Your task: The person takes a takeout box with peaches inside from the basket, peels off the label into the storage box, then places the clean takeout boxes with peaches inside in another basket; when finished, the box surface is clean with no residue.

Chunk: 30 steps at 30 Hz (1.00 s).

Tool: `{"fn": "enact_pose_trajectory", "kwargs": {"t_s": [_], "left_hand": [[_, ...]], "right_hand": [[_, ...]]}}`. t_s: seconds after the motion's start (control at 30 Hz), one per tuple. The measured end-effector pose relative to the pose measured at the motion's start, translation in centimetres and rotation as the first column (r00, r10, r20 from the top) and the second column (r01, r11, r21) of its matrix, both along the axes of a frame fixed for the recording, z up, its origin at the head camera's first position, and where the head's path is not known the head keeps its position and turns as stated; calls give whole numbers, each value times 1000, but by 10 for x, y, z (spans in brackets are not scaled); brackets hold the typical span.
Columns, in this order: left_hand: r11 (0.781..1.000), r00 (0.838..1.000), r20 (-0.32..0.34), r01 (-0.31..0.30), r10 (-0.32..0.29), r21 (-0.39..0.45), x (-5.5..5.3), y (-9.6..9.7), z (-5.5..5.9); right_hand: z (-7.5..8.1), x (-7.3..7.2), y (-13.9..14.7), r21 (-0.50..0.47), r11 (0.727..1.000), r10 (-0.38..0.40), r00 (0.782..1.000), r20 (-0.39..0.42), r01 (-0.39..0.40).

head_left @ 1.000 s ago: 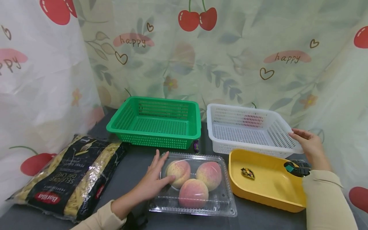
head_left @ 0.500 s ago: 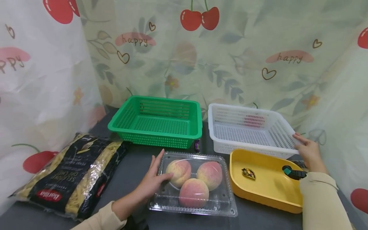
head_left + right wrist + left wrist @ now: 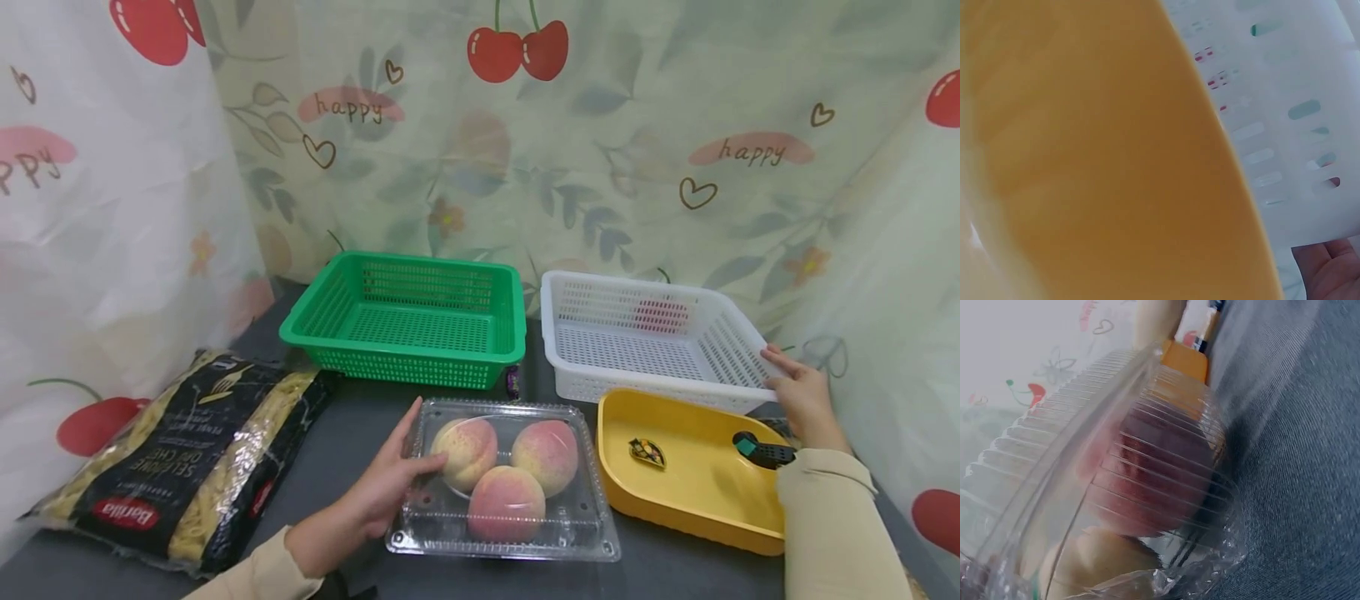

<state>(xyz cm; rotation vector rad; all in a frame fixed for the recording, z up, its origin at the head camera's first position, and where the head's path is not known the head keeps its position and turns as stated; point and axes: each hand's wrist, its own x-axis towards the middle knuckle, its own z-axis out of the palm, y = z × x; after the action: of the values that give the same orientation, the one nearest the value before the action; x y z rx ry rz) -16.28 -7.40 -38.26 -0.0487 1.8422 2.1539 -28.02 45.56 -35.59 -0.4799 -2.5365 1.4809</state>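
Note:
My left hand [image 3: 386, 487] holds the left side of a clear plastic clamshell box [image 3: 570, 533], its thumb over the lid and its index finger along the edge. Several pinkish-yellow peaches [image 3: 506, 504] show through the lid. The left wrist view looks closely along the clamshell's ridged side, with a peach [image 3: 1154, 469] behind it. At the back right, my right hand [image 3: 806, 404] grips the right end of a white plastic basket [image 3: 637, 379]. In the right wrist view, the right hand [image 3: 1329, 269] shows at the basket's lower corner, partly hidden.
A yellow tray [image 3: 697, 508] with a small dark patterned piece [image 3: 647, 452] in it stands before the white basket, under my right forearm. A green basket [image 3: 405, 358] stands back left, a small purple packet [image 3: 512, 382] beside it. A Barilla pasta bag [image 3: 180, 458] lies left.
My left hand has slid left and down from over the lid to the box's left edge. My right hand has shifted slightly down the white basket's rim. Baskets and tray look unmoved.

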Motion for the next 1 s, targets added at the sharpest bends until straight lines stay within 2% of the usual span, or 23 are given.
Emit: {"fn": "enact_pose_trajectory", "kwargs": {"t_s": [0.13,0.27,0.43,0.57,0.7,0.77,0.87,1.0], "left_hand": [[999,999,30,12,-14,39,0,0,0],[998,1000,-10,19,-18,60,1,-1,-3],[997,999,-51,-14,18,75,3,-2,-8],[993,997,-58,-39,46,109,3,-2,-8],[987,997,-59,-36,46,156,4,-1,-6],[985,997,-61,-29,40,170,4,-1,-5],[983,998,-60,-19,31,181,5,-1,-2],[983,998,-52,-19,29,183,5,1,3]], "right_hand": [[0,1,0,-10,1000,-4,1000,-2,4],[0,0,0,-21,1000,-10,1000,5,10],[-2,-4,3,-40,999,-19,1000,13,19],[-20,-21,24,-51,998,-38,999,8,38],[-46,-40,50,-65,997,-42,999,-19,40],[-52,-44,56,-65,997,-38,999,-29,36],[-46,-40,51,-60,997,-41,999,-16,40],[-22,-23,26,-56,998,-37,999,9,38]]}}
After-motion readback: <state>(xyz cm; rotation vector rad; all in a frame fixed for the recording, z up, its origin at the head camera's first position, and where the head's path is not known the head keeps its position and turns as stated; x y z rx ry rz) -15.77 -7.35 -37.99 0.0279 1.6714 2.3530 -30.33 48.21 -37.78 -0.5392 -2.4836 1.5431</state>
